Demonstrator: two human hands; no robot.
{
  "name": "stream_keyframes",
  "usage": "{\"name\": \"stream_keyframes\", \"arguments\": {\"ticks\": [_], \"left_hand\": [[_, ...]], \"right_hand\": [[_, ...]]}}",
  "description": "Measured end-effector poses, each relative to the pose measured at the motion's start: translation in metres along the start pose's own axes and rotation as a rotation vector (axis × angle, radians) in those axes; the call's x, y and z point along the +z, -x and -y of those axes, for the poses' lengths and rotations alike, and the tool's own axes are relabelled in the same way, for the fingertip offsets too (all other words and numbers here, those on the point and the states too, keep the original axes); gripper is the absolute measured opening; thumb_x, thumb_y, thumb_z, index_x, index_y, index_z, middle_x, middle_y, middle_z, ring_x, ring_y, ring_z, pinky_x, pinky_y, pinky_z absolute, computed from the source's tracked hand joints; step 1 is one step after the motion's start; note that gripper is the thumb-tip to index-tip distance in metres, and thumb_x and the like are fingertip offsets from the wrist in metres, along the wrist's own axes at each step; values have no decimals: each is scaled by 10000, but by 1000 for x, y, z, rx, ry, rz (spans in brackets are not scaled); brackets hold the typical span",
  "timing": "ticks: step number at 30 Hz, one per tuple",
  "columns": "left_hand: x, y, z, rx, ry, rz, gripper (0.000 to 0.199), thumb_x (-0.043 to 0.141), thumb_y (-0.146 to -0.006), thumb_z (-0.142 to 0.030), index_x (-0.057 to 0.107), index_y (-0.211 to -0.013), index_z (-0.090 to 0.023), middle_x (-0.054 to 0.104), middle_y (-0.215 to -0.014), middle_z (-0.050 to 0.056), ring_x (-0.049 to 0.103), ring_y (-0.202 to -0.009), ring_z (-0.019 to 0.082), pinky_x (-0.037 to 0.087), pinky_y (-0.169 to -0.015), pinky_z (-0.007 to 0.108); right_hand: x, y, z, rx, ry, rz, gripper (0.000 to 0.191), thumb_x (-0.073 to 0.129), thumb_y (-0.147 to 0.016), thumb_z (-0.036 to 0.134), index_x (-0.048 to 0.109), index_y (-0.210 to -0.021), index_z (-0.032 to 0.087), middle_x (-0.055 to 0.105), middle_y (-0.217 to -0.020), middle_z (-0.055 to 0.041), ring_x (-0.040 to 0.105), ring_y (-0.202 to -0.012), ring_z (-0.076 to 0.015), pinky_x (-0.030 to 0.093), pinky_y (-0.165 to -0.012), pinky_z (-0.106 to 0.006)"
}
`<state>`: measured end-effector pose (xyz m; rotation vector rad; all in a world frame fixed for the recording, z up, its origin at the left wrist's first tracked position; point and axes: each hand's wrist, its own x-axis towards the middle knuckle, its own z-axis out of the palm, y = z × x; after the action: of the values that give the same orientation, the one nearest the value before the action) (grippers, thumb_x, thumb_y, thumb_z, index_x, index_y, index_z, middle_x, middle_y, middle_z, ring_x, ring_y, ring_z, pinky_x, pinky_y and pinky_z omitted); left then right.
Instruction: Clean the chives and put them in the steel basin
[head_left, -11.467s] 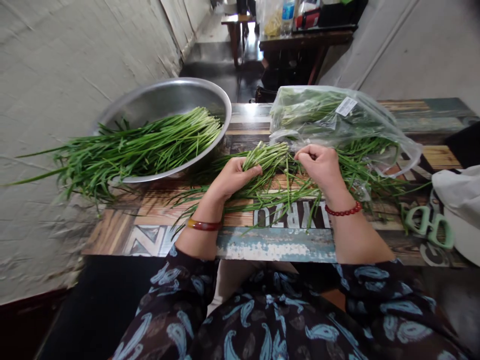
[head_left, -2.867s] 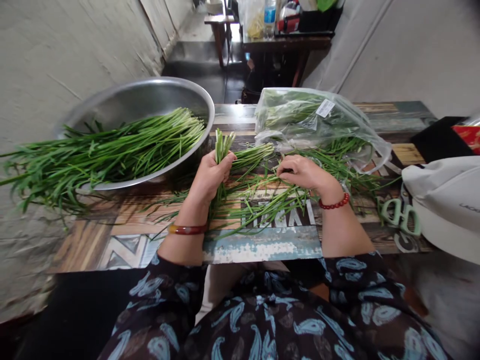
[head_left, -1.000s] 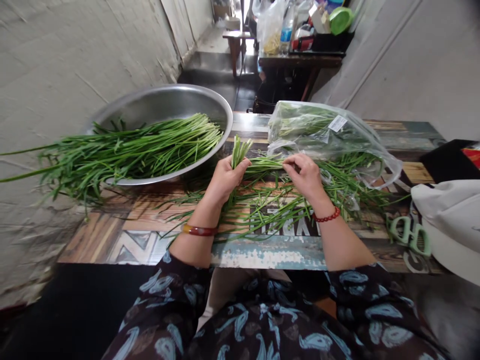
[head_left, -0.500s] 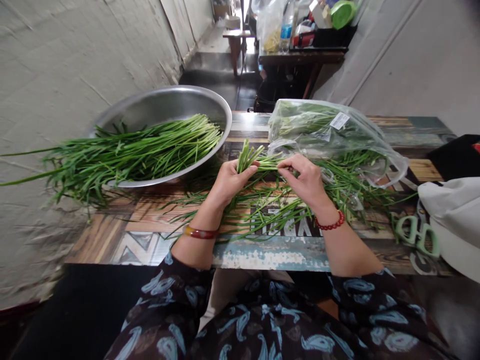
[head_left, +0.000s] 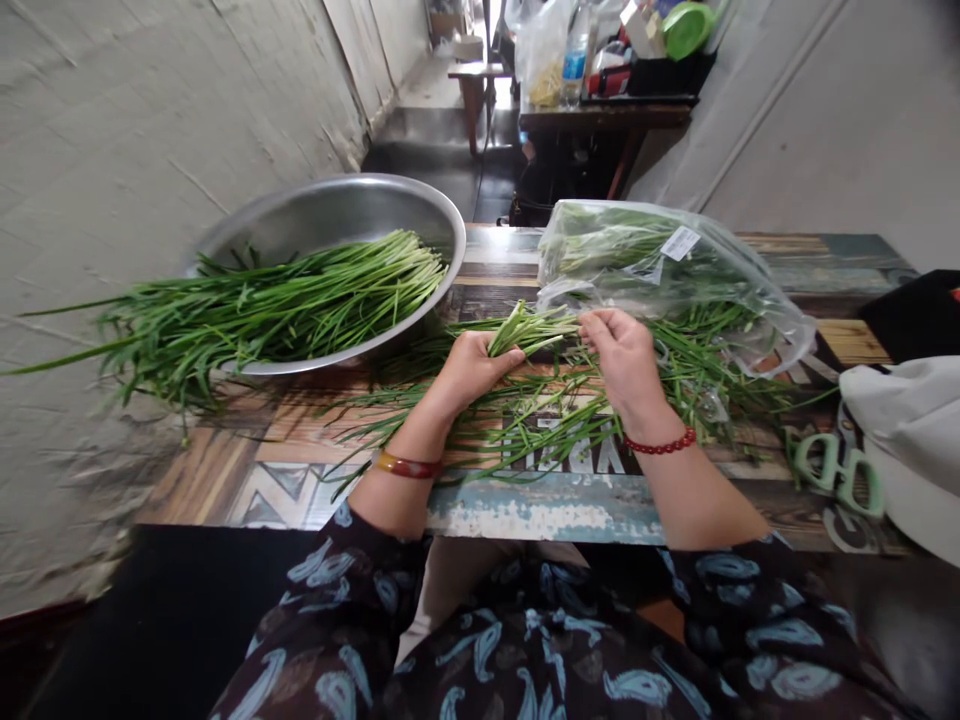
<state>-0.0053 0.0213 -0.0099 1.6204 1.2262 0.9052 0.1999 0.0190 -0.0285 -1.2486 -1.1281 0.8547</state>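
My left hand (head_left: pixel 474 372) is closed round a small bunch of green stalks (head_left: pixel 529 328), their pale ends pointing right. Just right of those ends, my right hand (head_left: pixel 619 355) has its fingers pinched together; what they hold, if anything, is too small to make out. Loose green stalks (head_left: pixel 555 430) lie on the table under and between both hands. A wide metal basin (head_left: pixel 300 215) at the left holds a large heap of long green stalks (head_left: pixel 322 300), whose leafy ends hang over its rim. A clear plastic bag (head_left: pixel 720 270) with more stalks lies behind my right hand.
Green-handled scissors (head_left: pixel 838 475) and a white cap (head_left: pixel 911 425) are at the right end of the patterned table (head_left: pixel 525 505). A dark object (head_left: pixel 911 315) lies behind the cap. Farther back, a small table (head_left: pixel 600 117) carries a bottle (head_left: pixel 574 60) and other items.
My right hand has moved slightly right, away from the bunch's pale ends. My left hand has shifted a little right and down, with the bunch still in it.
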Motion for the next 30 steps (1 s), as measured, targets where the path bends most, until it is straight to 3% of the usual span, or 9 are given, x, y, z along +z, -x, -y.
{"name": "stream_keyframes", "arguments": {"ticks": [3, 7, 9, 13, 16, 23, 27, 30], "left_hand": [[-2, -1, 2, -4, 20, -17, 273, 705, -735, -360, 618, -623, -126, 465, -554, -40, 368, -543, 81, 292, -539, 222], [-3, -1, 2, 15, 21, -22, 272, 702, -744, -376, 645, -661, -123, 503, -580, -30, 404, -563, 90, 325, -559, 223], [-2, -1, 3, 21, 7, -25, 273, 700, -748, -380, 659, -681, -119, 516, -584, -26, 423, -570, 96, 332, -565, 224], [-1, -2, 5, 56, -50, -32, 259, 692, -756, -370, 687, -712, -114, 564, -602, -11, 469, -588, 111, 356, -577, 226], [0, -4, 8, 101, -129, -36, 237, 674, -770, -345, 685, -696, -120, 592, -612, -5, 506, -615, 125, 370, -590, 225], [0, -5, 6, 149, -329, -25, 162, 651, -791, -246, 683, -684, -129, 647, -638, -13, 562, -642, 135, 366, -610, 227], [-2, -4, 2, 192, -331, -60, 184, 632, -830, -262, 704, -735, -122, 661, -696, 13, 580, -686, 149, 386, -643, 240], [-4, -4, 1, 260, -346, -86, 270, 591, -876, -317, 696, -718, -126, 629, -702, 25, 559, -691, 150, 392, -656, 250]], "right_hand": [[-10, -6, 5, 15, -50, 26, 335, 697, -800, 520, 660, -824, 188, 639, -709, 9, 522, -599, -98, 412, -574, -235], [-20, -5, 18, -62, 70, 270, 455, 573, -880, 591, 617, -661, 195, 602, -634, -6, 527, -607, -119, 437, -612, -263], [-20, -5, 19, -97, 190, 329, 482, 539, -906, 561, 586, -596, 194, 562, -586, -3, 502, -586, -119, 427, -611, -272], [-15, -4, 12, -73, 199, 321, 236, 711, -768, 411, 642, -781, 185, 613, -689, 10, 544, -624, -116, 448, -624, -262], [-8, -1, 10, -34, 93, 377, 270, 724, -733, 367, 674, -916, 175, 668, -782, -9, 590, -673, -122, 473, -639, -259], [-3, 7, 14, -56, 172, 426, 285, 703, -768, 367, 750, -954, 156, 677, -705, -6, 545, -586, -112, 433, -566, -255], [1, 8, 8, -196, 297, 351, 140, 665, -797, 283, 757, -810, 179, 737, -776, -36, 618, -666, -147, 490, -671, -291], [5, 10, 8, -278, 339, 388, 115, 655, -804, 241, 761, -795, 199, 757, -806, -38, 662, -746, -176, 506, -741, -313]]}}
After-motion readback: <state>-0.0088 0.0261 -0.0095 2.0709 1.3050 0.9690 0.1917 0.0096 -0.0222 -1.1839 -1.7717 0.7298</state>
